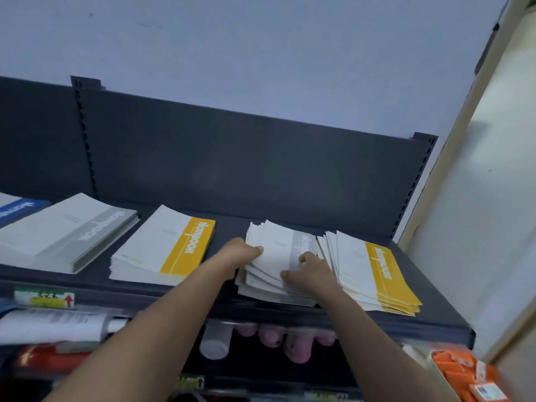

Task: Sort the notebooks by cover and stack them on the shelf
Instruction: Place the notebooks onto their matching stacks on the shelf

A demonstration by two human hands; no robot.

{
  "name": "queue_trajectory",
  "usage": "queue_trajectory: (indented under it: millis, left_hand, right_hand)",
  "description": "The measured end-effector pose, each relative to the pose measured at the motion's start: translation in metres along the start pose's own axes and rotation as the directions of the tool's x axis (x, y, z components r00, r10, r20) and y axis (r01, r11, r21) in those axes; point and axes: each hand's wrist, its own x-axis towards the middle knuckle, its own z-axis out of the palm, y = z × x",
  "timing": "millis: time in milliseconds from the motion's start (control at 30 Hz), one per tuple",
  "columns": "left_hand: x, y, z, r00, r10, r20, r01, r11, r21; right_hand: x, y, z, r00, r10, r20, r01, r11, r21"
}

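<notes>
On the dark shelf (232, 227) lie several stacks of notebooks. A loose, fanned pile of grey-banded notebooks (278, 250) sits right of centre. My left hand (240, 253) grips that pile's left edge with curled fingers. My right hand (310, 271) rests on top of it, its thumb pinching the upper notebooks. Just to the right leans a fanned pile of yellow-banded notebooks (374, 274). A tidy yellow-banded stack (168, 250) lies left of my hands. Further left are a grey-banded stack (69, 230) and a blue-banded stack (17, 207).
The shelf's dark back panel (232, 163) rises behind the stacks, and a cream wall (478, 198) closes off the right end. Below the shelf edge hang a price label (43, 298), white tubes (58, 323), pink items (290, 343) and orange packets (464, 375).
</notes>
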Motion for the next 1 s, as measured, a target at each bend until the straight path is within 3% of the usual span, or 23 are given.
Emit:
queue_trajectory:
  millis: [167,400,500,600,733,833,1000]
  left_hand:
    - [-0.003,-0.001,0.006,0.994,-0.106,-0.014,0.103,0.981,-0.164]
    - [0.003,-0.006,0.007,0.994,-0.098,0.042,0.106,0.946,-0.305]
    - [-0.001,-0.009,0.003,0.999,-0.034,0.001,0.031,0.92,-0.39]
    - [-0.006,-0.015,-0.005,0.991,0.13,-0.028,-0.128,0.869,-0.477]
    - [-0.007,-0.013,-0.016,0.945,0.321,-0.057,-0.294,0.764,-0.574]
    - [-0.004,-0.01,-0.022,0.916,0.393,-0.08,-0.372,0.76,-0.533]
    - [0.0,-0.011,-0.015,0.9,0.419,-0.12,-0.416,0.744,-0.522]
  right_hand:
    - [-0.002,0.007,0.0,0.999,-0.047,-0.007,0.048,0.998,0.039]
    - [-0.004,0.012,-0.005,0.997,-0.07,0.02,0.063,0.963,0.261]
    - [0.0,0.013,-0.005,0.998,-0.059,-0.008,0.056,0.889,0.455]
    - [0.009,0.008,-0.007,0.995,0.005,-0.101,0.067,0.715,0.696]
    - [0.021,0.001,-0.019,0.998,-0.049,-0.04,0.058,0.468,0.882]
    - [0.02,0.003,-0.021,0.985,-0.121,-0.124,0.165,0.428,0.889]
    - [0.014,0.01,-0.005,0.967,-0.164,-0.194,0.249,0.467,0.849]
